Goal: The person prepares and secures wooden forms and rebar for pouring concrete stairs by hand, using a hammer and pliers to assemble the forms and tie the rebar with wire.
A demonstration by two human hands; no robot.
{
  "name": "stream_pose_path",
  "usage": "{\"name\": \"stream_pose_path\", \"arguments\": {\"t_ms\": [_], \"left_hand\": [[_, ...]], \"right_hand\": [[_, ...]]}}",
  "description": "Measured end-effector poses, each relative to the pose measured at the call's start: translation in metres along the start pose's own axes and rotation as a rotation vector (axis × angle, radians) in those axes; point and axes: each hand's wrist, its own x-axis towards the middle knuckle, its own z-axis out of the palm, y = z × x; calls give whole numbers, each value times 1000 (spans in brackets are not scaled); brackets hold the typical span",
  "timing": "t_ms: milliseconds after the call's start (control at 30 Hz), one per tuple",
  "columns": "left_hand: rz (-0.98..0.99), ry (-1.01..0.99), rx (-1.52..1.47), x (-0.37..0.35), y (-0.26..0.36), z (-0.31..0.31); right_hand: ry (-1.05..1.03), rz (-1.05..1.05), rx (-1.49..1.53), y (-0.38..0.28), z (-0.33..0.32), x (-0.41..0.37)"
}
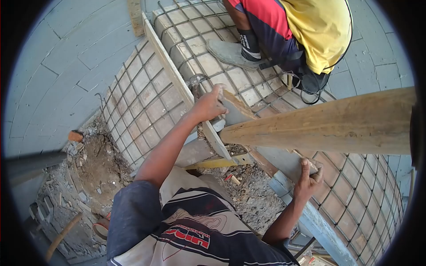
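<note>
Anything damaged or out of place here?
Yes, possibly: the grey board at the right hand has a ragged edge, chipped or crusted, can't tell which. Loose rubble lies spread beside the block wall, with a reddish brick piece at its edge; untidy, though perhaps normal for building work.

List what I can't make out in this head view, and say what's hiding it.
- Head view: middle of the grey board between the hands, covered by the wooden post.
- Head view: the post's right end, lost at the dark right edge.
- Head view: head of the co-worker in the yellow shirt, cut off by the top edge.
- Head view: small print on the wearer's shirt, too small to read.
</note>
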Motion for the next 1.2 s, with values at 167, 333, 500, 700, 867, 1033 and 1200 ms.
{"name": "stream_pose_path", "arguments": {"t_ms": [167, 333, 500, 700, 867, 1033, 1200], "left_hand": [[-95, 85, 178, 4, -7, 4], [-51, 68, 124, 6, -2, 2], [112, 41, 221, 1, 18, -2], [379, 42, 362, 8, 18, -2], [71, -21, 109, 5, 36, 7], [80, 61, 4, 8, 23, 14], [146, 41, -4, 9, 14, 11]], "right_hand": [[25, 101, 39, 9, 4, -15], [28, 183, 60, -2, 5, -14], [-204, 319, 130, 1, -8, 2], [-290, 440, 145, 12, -12, 10], [-213, 604, 371, 20, -10, 11], [-366, 682, 576, 0, -18, 30], [-438, 580, 400, 0, -25, 28]]}}
